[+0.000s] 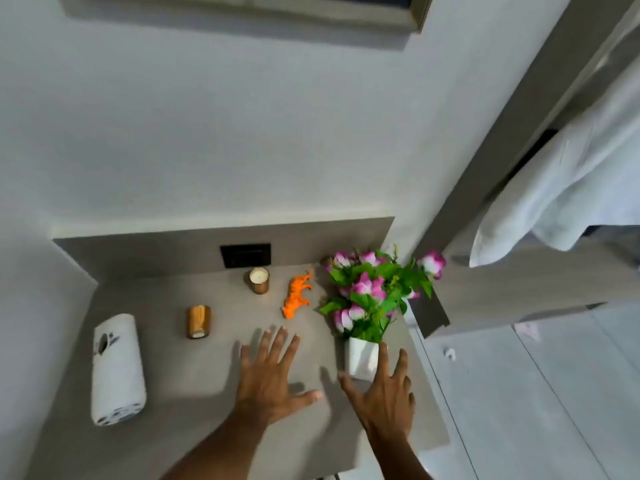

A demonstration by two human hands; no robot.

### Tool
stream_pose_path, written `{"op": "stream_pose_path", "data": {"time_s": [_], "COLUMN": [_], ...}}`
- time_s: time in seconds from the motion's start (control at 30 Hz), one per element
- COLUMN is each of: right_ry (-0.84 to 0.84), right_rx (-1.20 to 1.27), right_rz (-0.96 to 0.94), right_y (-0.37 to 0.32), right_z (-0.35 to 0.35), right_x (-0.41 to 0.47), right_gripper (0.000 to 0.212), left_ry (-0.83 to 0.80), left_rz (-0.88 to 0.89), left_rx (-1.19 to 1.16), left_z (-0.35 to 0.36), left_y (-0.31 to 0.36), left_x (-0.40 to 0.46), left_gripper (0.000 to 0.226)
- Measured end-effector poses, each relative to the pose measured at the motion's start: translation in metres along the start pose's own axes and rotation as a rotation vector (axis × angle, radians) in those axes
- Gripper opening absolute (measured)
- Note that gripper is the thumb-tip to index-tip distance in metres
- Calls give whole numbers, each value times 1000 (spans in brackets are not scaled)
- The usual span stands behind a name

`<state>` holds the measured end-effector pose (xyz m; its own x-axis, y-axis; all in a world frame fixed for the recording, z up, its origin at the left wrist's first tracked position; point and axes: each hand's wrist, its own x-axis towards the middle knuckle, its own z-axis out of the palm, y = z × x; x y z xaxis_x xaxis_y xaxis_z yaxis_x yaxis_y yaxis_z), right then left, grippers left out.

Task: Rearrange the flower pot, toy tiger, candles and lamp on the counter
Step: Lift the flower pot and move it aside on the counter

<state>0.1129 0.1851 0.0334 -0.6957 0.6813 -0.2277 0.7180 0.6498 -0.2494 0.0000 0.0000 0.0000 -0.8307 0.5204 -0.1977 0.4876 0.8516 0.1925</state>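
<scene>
A white square flower pot (361,356) with pink flowers (370,289) and green leaves stands near the right edge of the grey counter (194,372). My right hand (384,393) is open, fingers spread, right beside the pot, its index finger against the pot's right side. My left hand (270,372) hovers open, palm down, over the counter's middle. An orange toy tiger (297,295) stands behind it. One candle (259,279) in a gold holder stands upright near the back; another gold candle (198,321) lies tipped toward me. A white cylindrical lamp (117,368) stands at the left.
A black wall socket (245,255) sits in the backsplash behind the candle. The counter is bounded by walls at the back and left. To the right, past its edge, are a tiled floor (540,393) and a hanging white towel (568,188).
</scene>
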Motion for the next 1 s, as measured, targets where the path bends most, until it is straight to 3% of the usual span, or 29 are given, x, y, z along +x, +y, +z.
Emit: {"op": "stream_pose_path", "data": {"time_s": [0.03, 0.13, 0.33, 0.57, 0.7, 0.77, 0.9, 1.0], "right_ry": [14, 123, 163, 346, 334, 277, 24, 193], "right_rx": [49, 85, 135, 410, 586, 611, 643, 649], "right_rz": [5, 68, 131, 135, 99, 41, 96, -149], "right_y": [0, 5, 7, 18, 19, 24, 30, 14], "right_z": [2, 11, 23, 44, 45, 50, 52, 40], "right_x": [7, 29, 61, 69, 112, 150, 212, 240], "right_gripper": [111, 100, 84, 78, 73, 57, 48, 34], "left_ry": [-95, -96, -170, -112, -57, -26, 28, 71], "left_rz": [-16, -12, 9, 52, 60, 60, 66, 66], "left_rx": [-4, 49, -1, -53, -56, -56, -44, -44], "left_z": [7, 31, 66, 88, 96, 103, 110, 110], "left_y": [-1, -8, -13, -18, -18, -19, -20, -19], "left_x": [6, 28, 52, 57, 59, 61, 62, 61], "left_gripper": [124, 125, 122, 118, 118, 118, 121, 123]}}
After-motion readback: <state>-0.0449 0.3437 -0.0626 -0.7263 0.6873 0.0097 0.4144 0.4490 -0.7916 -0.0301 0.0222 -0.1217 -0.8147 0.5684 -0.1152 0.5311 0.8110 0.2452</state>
